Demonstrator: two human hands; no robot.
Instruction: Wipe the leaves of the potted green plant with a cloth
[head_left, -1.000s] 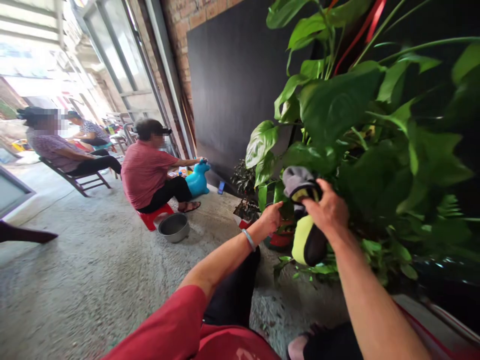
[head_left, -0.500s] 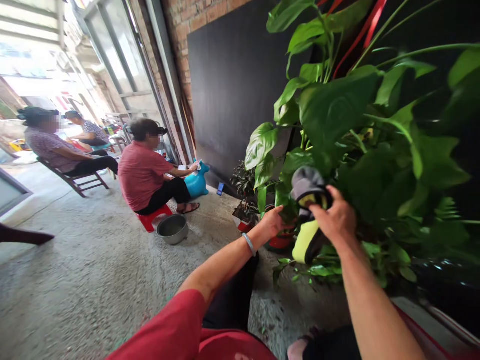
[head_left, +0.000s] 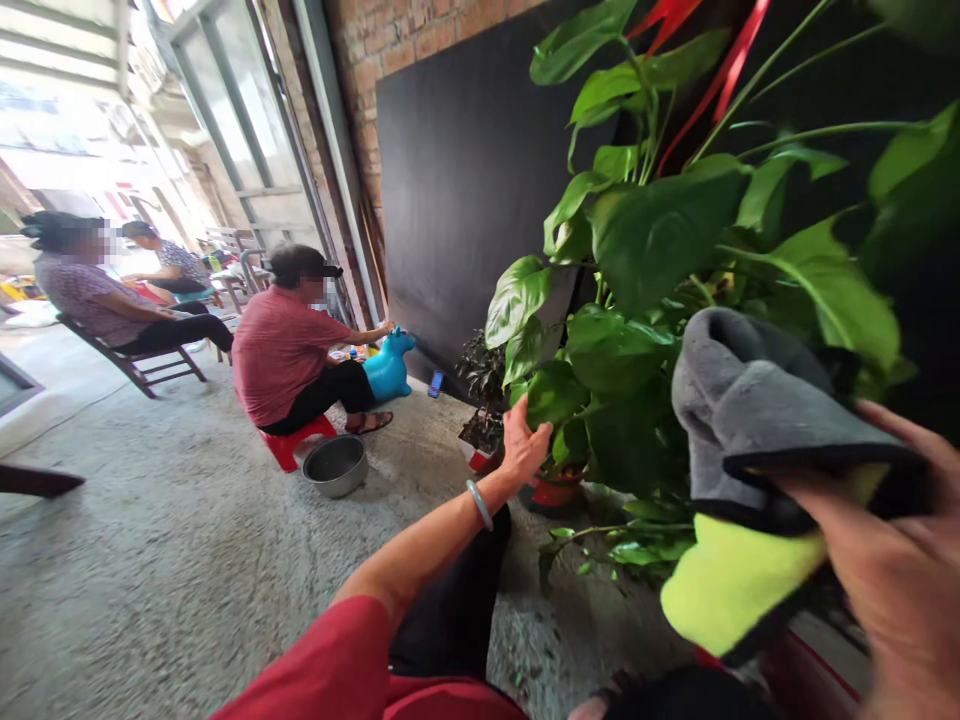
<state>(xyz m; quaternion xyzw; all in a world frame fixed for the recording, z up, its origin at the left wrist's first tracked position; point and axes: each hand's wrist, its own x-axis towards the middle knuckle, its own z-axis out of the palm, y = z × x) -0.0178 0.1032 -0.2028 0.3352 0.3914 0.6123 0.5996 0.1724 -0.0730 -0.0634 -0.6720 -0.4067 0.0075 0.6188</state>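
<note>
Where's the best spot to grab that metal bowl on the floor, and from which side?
Probably the rim of the bowl, taken from above on its near side. It stands upright and open on the concrete, so the thin rim is free to pinch. The far side sits close to the red stool and the seated person, so it looks more crowded.

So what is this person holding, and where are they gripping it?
The right hand grips a folded grey-and-yellow cloth at its fold. The left hand holds nothing, open beside the green leaves.

Right hand [head_left: 892, 580]: cut off at frame's lower right, fingers partly under cloth [head_left: 757, 440]. Red pot [head_left: 555, 490], centre: mostly hidden by leaves. Seated people's faces, upper left: blurred.
</note>
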